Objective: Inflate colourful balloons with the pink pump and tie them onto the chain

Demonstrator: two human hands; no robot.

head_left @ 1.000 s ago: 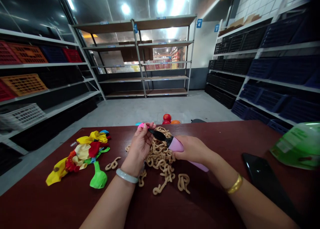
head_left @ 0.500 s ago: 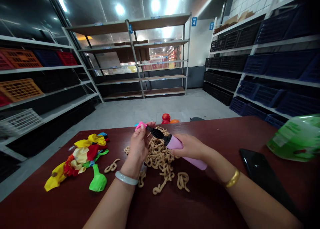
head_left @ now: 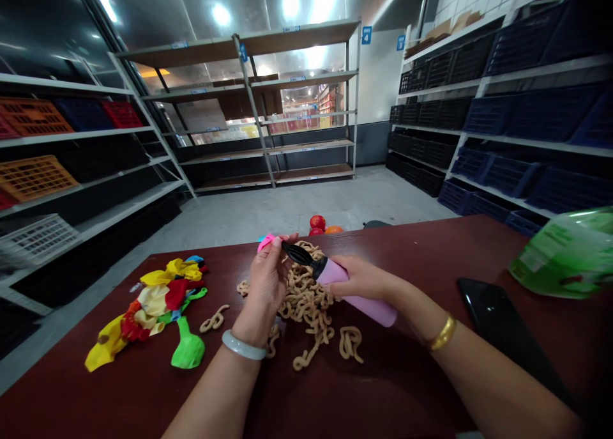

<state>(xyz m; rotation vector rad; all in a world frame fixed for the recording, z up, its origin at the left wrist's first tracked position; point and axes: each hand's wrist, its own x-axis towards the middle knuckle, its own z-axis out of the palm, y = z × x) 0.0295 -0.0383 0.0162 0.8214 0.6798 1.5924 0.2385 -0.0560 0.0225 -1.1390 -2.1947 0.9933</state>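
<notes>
My left hand (head_left: 269, 269) pinches a small pink balloon (head_left: 268, 241) at the black nozzle's tip. In my right hand (head_left: 366, 279) is a lilac tube (head_left: 368, 308) with a black ribbed nozzle (head_left: 297, 254), slanting up to the left. The nozzle tip meets my left fingers; whether it sits inside the balloon is hidden. Behind and below my hands lies a heap of tan, twisted, cord-like pieces (head_left: 311, 298). Separate curled pieces (head_left: 351, 344) rest nearer me. Limp coloured balloons (head_left: 156, 298), with a bright green one (head_left: 188, 346), are to the left.
On the right of the dark red table (head_left: 407, 375) are a black phone-like slab (head_left: 502, 327) and a green plastic pouch (head_left: 565, 254). Red and orange balls (head_left: 317, 222) show beyond the far edge. Shelves with crates (head_left: 36, 177) stand around.
The camera view has shifted slightly. Both hands keep nearly the same positions, still holding the pink balloon and the lilac tube.
</notes>
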